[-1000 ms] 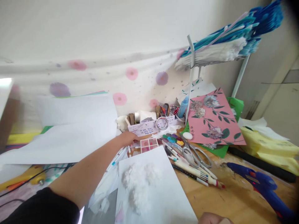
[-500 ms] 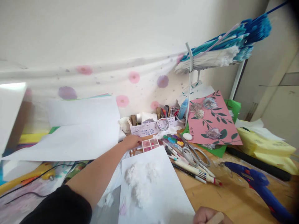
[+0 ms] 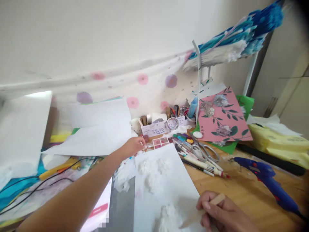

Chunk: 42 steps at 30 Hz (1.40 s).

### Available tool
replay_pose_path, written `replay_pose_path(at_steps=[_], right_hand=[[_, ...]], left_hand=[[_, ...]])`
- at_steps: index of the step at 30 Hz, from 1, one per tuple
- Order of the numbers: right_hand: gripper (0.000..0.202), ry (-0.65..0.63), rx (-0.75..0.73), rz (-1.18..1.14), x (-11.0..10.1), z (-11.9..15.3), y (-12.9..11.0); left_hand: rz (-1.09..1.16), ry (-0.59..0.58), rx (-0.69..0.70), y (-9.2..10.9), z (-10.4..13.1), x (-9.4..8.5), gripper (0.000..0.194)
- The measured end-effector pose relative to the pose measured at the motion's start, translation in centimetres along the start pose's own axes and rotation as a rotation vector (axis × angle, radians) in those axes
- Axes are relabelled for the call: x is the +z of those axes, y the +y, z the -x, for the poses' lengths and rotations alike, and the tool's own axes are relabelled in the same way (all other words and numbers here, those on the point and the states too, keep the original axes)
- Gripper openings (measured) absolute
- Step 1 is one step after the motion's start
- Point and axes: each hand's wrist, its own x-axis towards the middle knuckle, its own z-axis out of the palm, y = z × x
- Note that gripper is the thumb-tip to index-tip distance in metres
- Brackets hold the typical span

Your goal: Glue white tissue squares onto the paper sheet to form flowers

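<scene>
My left hand (image 3: 133,146) reaches across the table beside a small make-up palette (image 3: 161,142) with pink and brown pans. Its fingers are pinched together; something small and pale may be between them, but I cannot make it out. At the lower right, my right hand (image 3: 214,209) grips a flat wooden craft stick (image 3: 218,199), over the edge of a white sheet (image 3: 177,180). Fluffy white tufts (image 3: 151,174) lie on this sheet in a cluster, and another white tuft (image 3: 169,217) sits near its front edge.
Scissors (image 3: 205,153) and several pens (image 3: 200,164) lie right of the sheet. A blue glue gun (image 3: 265,180) rests farther right, near pink paper with flowers (image 3: 224,117). A yellow glue gun (image 3: 61,168) with a black cord lies left. A metal rack post (image 3: 198,83) stands behind.
The view has shifted. My left hand has drawn back slightly from beside the palette. My right hand has come farther into view over the sheet, with the craft stick in it.
</scene>
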Motion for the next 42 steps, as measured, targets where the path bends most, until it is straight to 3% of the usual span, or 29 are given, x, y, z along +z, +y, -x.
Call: replay_pose_path(at_steps=[5,9,13,17,21,24,33,37,40,42], right_hand=[[0.031,-0.026,-0.016,0.077,0.2,0.5,-0.8],[0.031,-0.011,-0.021,0.181,0.6,0.6,-1.3],[0.035,0.008,-0.087,0.33,1.8,1.4,-2.0],[0.038,0.093,-0.147,0.448,2.6,3.1,-2.7],[0.035,0.235,-0.148,0.369,2.4,4.4,-2.8],[0.032,0.271,-0.147,0.312,2.1,4.7,-2.8],[0.039,0.282,-0.163,0.39,1.8,3.9,-3.3],[0.034,0.299,-0.201,0.376,2.3,3.4,-3.8],[0.029,0.277,-0.236,0.361,2.7,2.9,-4.0],[0.023,0.256,-0.296,0.357,3.0,2.7,-3.8]], left_hand=[[0.167,-0.127,-0.013,1.2,9.0,5.1,0.008],[0.178,-0.198,-0.008,1.3,12.5,7.9,0.008],[0.156,-0.213,0.018,0.8,12.9,8.4,0.018],[0.106,-0.153,0.079,0.4,12.8,8.2,0.023],[0.066,-0.115,0.167,0.1,12.9,7.9,0.015],[0.05,-0.144,0.219,-0.4,13.0,7.6,0.019],[-0.06,-0.132,0.281,-0.6,13.3,8.2,0.036],[-0.08,-0.115,0.296,-0.4,13.0,8.9,0.031],[-0.062,-0.031,0.343,-0.5,12.6,9.3,0.014],[-0.034,0.036,0.384,-0.4,12.7,9.3,0.013]])
